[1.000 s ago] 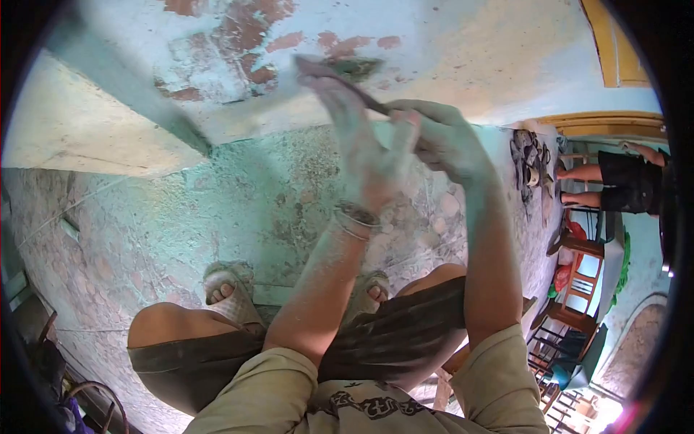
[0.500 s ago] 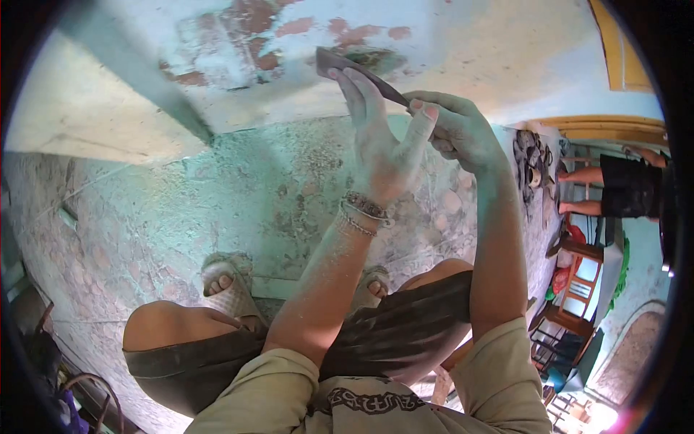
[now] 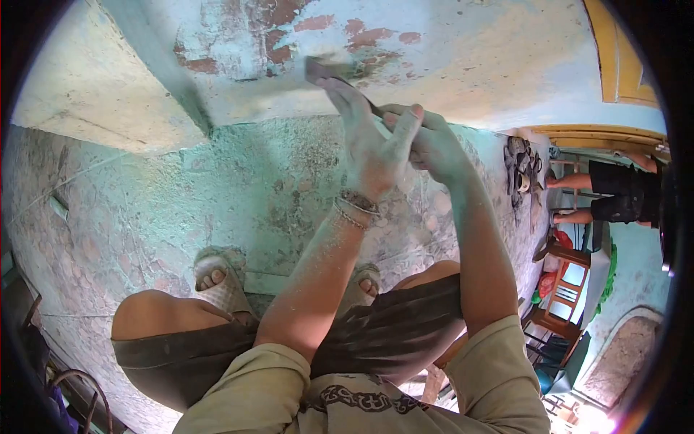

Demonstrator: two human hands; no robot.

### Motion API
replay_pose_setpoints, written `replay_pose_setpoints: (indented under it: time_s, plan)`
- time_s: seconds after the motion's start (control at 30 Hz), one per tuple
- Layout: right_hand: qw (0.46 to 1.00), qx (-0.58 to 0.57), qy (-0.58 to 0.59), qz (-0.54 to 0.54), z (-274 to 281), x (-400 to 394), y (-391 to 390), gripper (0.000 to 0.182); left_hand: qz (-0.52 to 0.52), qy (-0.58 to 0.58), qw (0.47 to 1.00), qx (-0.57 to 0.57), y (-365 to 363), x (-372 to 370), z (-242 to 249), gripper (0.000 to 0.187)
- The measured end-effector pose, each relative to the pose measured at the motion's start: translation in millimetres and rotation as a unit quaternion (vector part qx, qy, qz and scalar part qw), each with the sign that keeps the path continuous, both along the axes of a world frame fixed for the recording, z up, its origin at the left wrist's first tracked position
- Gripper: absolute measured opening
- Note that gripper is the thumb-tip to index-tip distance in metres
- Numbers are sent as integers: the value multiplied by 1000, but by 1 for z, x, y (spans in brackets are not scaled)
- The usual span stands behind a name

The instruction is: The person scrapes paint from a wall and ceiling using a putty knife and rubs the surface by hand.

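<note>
A dark, thin sheet of sandpaper (image 3: 334, 78) slants in front of the wall, its far end near a worn patch. My left hand (image 3: 367, 145), dusty and wearing bracelets, lies with its fingers stretched out flat along the sheet and its thumb raised. Close beside it, my right hand (image 3: 434, 145) has its fingers curled around the near end of the sheet; part of that grip is hidden behind my left thumb. The wall (image 3: 463, 65) is pale blue and cream, with reddish-brown peeled patches (image 3: 314, 23).
My sandals (image 3: 225, 283) rest on the dusty, mottled floor (image 3: 238, 188). A wall corner (image 3: 166, 87) juts out at left. Several shoes (image 3: 519, 166) lie along the right, near a person in black shorts (image 3: 614, 192). A wooden chair (image 3: 567, 289) stands farther right.
Both hands and the sandpaper have shifted slightly left in view. My right hand has come closer to my left, so the left thumb now overlaps it.
</note>
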State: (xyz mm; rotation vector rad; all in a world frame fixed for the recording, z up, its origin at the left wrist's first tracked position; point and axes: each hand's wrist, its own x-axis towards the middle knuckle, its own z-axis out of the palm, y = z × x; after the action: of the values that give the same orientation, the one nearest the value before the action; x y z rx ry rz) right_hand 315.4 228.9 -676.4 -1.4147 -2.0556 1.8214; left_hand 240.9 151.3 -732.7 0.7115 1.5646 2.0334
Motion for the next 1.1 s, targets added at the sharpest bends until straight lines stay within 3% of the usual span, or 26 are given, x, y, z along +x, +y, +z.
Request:
replay_pose_setpoints:
  time_s: [0.07,0.17,0.33,0.67,0.73,0.8,0.87,0.97,1.0,1.1]
  plan:
    - [999,-39,8,-22,-7,11,16,33,-40,11,999,7,2,0,3,110]
    - [999,-31,-4,-16,-29,-1,9,33,57,11,998,0,5,-3,-9,109]
    - [999,-33,-1,-9,-14,16,14,33,-14,-22,999,35,10,-1,-13,112]
    - [999,-44,2,-30,-35,40,33,34,-31,0,1000,-3,8,12,-7,109]
    - [992,82,63,66,-57,20,24,35,8,1,1000,-4,10,10,-4,105]
    - [999,-28,44,-1,-44,-1,1,36,36,-7,999,5,10,2,-10,106]
    - [1000,-26,5,11,-39,4,7,36,62,-12,998,6,2,-6,-19,107]
    - [1000,-24,10,-8,-41,13,22,35,-39,-63,995,66,8,3,-23,105]
    - [999,-37,3,-7,-45,12,23,35,-47,-23,999,11,4,3,-21,102]
    - [999,-30,30,-3,-63,9,13,31,46,9,999,-18,1,-6,-31,106]
